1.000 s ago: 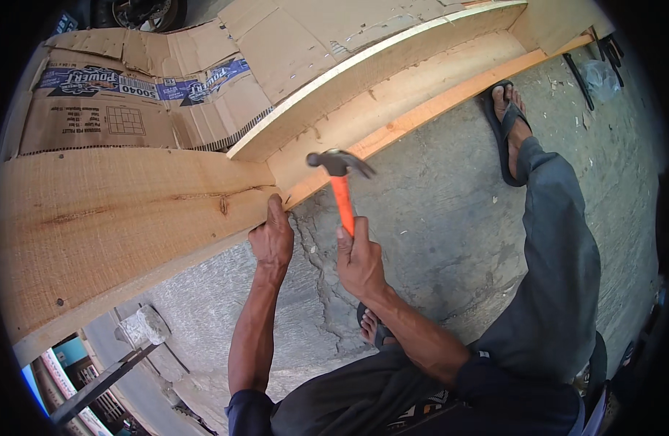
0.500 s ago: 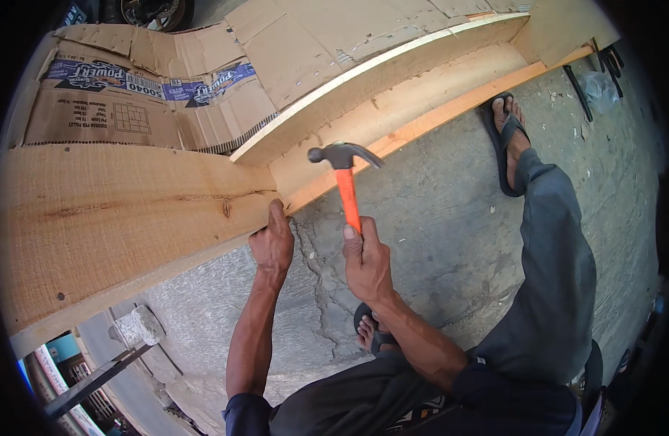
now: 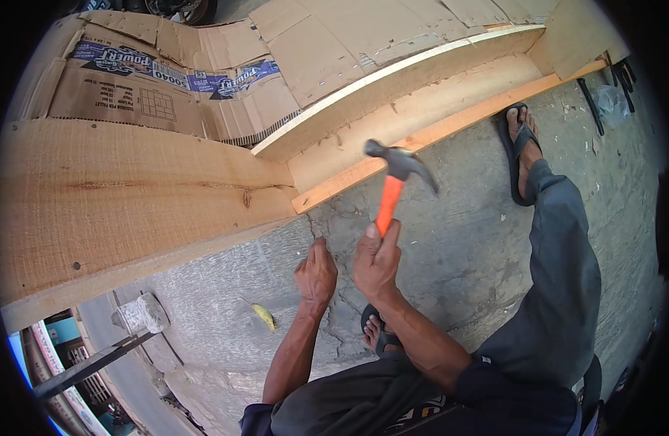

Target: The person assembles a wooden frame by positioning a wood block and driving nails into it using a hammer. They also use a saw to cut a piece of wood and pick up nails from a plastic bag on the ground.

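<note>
In my right hand (image 3: 378,260) is a claw hammer (image 3: 390,192), gripped by its orange handle with the dark head tilted up over the floor. My left hand (image 3: 316,275) is closed with its fingers curled together, apart from the wood. Whether it pinches something small cannot be made out. Ahead of both hands stands a wooden frame: a wide plank (image 3: 167,196) at the left meets a long trough of boards. The trough's near strip of wood (image 3: 422,142) ends close to my left hand.
Flattened cardboard (image 3: 124,94) lies beyond the frame. My sandalled foot (image 3: 522,145) stands beside the trough. A yellow leaf (image 3: 262,317) is on the concrete floor (image 3: 451,218). Dark rods (image 3: 590,107) and a clear plastic bag (image 3: 612,104) lie at the far right.
My left hand has come away from the plank's corner, back toward me. The hammer has moved right and tilted. The frame sits slightly further right in view, and the leaf now shows.
</note>
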Action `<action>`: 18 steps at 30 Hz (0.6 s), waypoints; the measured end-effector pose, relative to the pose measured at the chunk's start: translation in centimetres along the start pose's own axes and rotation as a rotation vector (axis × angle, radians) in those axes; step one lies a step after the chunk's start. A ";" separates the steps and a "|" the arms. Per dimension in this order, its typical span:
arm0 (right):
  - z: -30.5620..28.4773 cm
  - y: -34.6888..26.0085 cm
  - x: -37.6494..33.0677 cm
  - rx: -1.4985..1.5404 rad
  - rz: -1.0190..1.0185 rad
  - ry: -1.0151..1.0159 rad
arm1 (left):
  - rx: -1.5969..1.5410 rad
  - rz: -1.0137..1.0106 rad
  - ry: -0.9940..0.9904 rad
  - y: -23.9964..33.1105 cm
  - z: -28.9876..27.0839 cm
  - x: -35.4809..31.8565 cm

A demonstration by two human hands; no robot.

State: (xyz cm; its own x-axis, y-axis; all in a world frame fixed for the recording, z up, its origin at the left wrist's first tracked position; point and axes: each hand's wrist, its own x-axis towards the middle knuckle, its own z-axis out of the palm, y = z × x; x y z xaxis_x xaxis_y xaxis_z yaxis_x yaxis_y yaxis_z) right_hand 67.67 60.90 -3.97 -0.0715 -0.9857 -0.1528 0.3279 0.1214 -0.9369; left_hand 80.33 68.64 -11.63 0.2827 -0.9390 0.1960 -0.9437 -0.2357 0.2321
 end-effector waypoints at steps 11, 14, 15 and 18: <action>0.0 0.2 -0.3 -0.803 0.308 -0.354 | -0.173 -0.221 -0.206 3.2 2.5 -4.8; 0.8 2.5 -1.6 -0.803 0.309 -0.525 | -0.429 -0.258 -0.386 -1.3 8.1 -5.1; 1.6 1.9 -1.7 -0.758 0.340 -0.587 | -0.572 -0.250 -0.236 -2.2 9.7 -4.2; -1.2 -0.3 0.8 -0.652 0.564 -0.565 | -0.441 -0.124 -0.021 2.1 8.5 2.3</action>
State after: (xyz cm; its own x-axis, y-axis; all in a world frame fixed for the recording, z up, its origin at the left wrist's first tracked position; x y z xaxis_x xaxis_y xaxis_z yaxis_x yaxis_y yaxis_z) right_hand 66.44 60.19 -4.20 0.4430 -0.6565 -0.6105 -0.4104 0.4569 -0.7891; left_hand 77.49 63.86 -18.77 0.3812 -0.9162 0.1233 -0.7386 -0.2216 0.6366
